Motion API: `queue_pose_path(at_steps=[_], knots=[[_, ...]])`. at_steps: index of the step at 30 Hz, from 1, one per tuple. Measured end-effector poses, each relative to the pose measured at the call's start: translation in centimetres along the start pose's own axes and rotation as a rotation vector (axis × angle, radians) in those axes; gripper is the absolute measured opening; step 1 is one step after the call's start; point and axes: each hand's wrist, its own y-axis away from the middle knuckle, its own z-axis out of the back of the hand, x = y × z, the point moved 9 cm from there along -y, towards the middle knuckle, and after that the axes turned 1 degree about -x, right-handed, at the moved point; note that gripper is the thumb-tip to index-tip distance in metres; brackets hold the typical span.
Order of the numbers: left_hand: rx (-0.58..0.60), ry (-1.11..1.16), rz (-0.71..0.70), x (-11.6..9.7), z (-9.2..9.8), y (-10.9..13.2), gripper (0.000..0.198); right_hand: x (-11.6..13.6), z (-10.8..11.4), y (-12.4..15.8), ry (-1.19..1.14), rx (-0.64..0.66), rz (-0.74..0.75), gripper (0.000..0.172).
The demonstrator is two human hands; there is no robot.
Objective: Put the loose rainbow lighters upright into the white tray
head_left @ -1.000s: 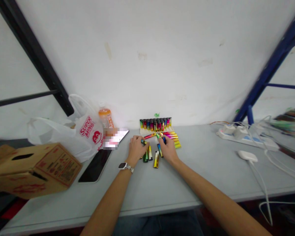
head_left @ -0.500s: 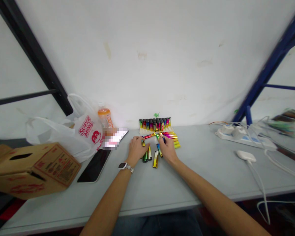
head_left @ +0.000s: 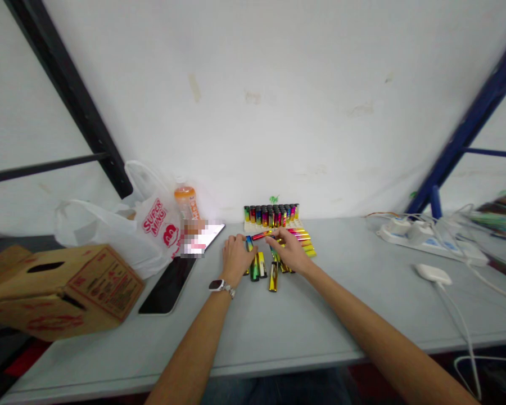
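A grey table [head_left: 270, 332] is stretching beneath everything, with a cardboard box [head_left: 101, 289] sitting toward nine o'clock. At twelve o'clock from the hands, a pale tray [head_left: 248, 228] is bearing a block of upright lighters [head_left: 271, 216]. The left hand [head_left: 235, 257] is resting half-curled against a blue-green lighter [head_left: 249, 243]; whether it is gripping it, one cannot tell. The right hand [head_left: 293, 250] is forming a narrow pinch, thumb and forefinger holding one end of a red lighter [head_left: 260, 235], which is slanting toward ten o'clock just before the tray. Toward six o'clock, a gold lighter [head_left: 273, 278] is lying between the hands.
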Motion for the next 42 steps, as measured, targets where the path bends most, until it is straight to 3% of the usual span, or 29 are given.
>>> queue_pose_path(at_steps=[3, 9, 12, 18, 26, 31, 34, 37, 39, 42], knots=[[0.017, -0.001, 0.007, 0.5, -0.3, -0.1, 0.032, 0.2, 0.7, -2.5, 0.185, -0.007, 0.075, 0.027], [0.022, 0.045, 0.006, 0.7, -0.4, -0.2, 0.018, -1.3, 1.0, -7.2, 0.261, 0.000, 0.155, 0.026], [0.018, 0.045, -0.004, 0.7, -0.3, -0.2, 0.016, -1.9, 0.6, -8.4, 0.354, 0.029, 0.177, 0.017], [0.039, 0.060, 0.009, 0.8, -0.6, -0.1, 0.012, -2.0, 0.0, -9.3, 0.400, 0.101, 0.201, 0.008], [-0.102, 0.199, -0.046, 0.1, 0.9, -0.3, 0.018, -2.2, -0.4, -10.8, 0.449, 0.201, 0.172, 0.007], [-0.153, 0.436, -0.108, -0.5, 1.2, -0.6, 0.023, -0.1, 0.2, -9.8, 0.747, 0.060, 0.312, 0.018], [-0.187, 0.529, -0.138, -1.1, 1.7, -0.5, 0.027, 0.0, 0.2, -8.7, 0.854, 0.039, 0.273, 0.027], [-0.199, 0.611, -0.198, -2.1, 2.4, -0.2, 0.025, 0.5, 0.2, -7.1, 0.763, 0.004, 0.232, 0.040], [-0.187, 0.668, -0.272, -3.2, 3.0, 0.1, 0.024, 0.9, 0.1, -5.7, 0.542, -0.009, 0.181, 0.042], [-0.141, 0.739, -0.386, -4.9, 3.4, 0.8, 0.022, 0.4, -1.7, -3.4, 0.104, 0.177, 0.010, 0.060]])
